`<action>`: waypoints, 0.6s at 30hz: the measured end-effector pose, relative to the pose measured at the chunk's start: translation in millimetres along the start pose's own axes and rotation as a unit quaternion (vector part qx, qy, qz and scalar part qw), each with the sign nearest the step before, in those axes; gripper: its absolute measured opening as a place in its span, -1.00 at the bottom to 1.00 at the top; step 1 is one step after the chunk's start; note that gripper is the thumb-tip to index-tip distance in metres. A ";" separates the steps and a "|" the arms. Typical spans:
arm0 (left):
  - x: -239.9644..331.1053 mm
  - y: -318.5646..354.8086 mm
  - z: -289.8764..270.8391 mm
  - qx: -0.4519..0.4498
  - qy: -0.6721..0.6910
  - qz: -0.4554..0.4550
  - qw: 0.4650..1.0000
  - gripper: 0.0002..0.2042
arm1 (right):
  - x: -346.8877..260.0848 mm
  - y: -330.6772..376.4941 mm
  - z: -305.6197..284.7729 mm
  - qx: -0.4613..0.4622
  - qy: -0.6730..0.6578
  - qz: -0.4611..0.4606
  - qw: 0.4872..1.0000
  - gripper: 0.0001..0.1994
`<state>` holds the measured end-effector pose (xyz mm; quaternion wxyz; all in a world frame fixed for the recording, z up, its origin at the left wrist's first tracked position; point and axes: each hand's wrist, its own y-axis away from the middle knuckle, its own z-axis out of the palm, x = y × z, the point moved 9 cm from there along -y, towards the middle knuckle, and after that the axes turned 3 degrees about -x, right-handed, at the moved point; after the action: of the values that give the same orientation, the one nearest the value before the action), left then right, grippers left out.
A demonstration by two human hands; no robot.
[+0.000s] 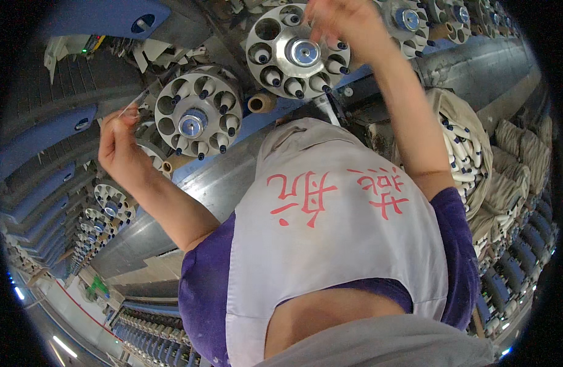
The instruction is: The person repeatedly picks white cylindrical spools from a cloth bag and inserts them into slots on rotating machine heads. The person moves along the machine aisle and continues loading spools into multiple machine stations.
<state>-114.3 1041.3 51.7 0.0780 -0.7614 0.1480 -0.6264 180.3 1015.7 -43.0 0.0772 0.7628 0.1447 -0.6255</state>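
Note:
My left hand [119, 142] is raised at the left with its fingers closed. A thin whitish strand [133, 103], probably yarn, runs up from the fingertips. Just right of it is a round grey magazine [193, 124] with a metal hub; white bobbins [231, 125] with dark tips sit in several of its holes. My right hand [353, 27] is over the upper right edge of a second round magazine [305, 53], which also bears bobbins. Motion smears its fingers, so any hold there cannot be made out.
A brown cardboard tube [261, 103] lies between the two magazines. More round magazines [408, 19] line the machine on both sides. At the right hangs a cloth sack [477, 131] full of white bobbins. Blue machine panels [49, 137] rise at the left.

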 end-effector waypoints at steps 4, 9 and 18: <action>-89.2 40.1 87.2 -0.216 -0.039 -0.160 0.962 -0.87 | 68.8 -16.5 0.0 -0.057 0.496 0.097 0.861 -0.78; -162.8 108.9 217.4 -0.351 0.128 -0.346 0.860 -0.44 | 39.1 12.6 -22.3 0.112 0.345 0.067 0.930 -0.70; -114.1 46.9 272.5 -0.512 -0.243 -0.240 0.788 -0.76 | -44.8 248.4 -128.0 0.408 0.404 0.036 0.818 -0.78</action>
<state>126.4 1015.7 -124.1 -0.4426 -0.8279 0.2358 -0.2512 370.5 813.3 11.4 -0.2837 0.9134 -0.1334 -0.2595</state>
